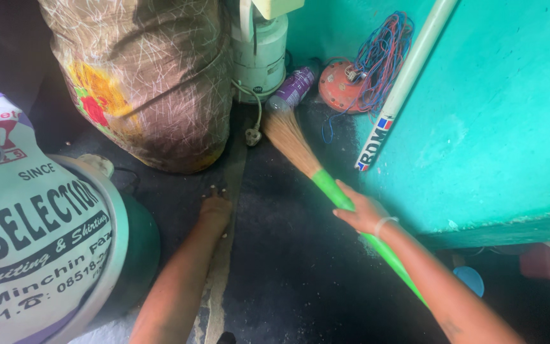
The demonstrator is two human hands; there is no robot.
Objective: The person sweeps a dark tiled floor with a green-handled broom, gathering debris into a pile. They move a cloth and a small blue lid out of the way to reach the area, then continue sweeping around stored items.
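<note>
There is just one camera, and it sits on the person's head. It looks down and forward at the dark floor (300, 255) in a corner by a green wall (498, 114). It is close: both arms reach in from the bottom edge.

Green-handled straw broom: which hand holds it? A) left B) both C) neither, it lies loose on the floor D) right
D: the right hand has its grip on the green-handled straw broom, while the left hand presses flat on the dark floor, apart from it.
</note>
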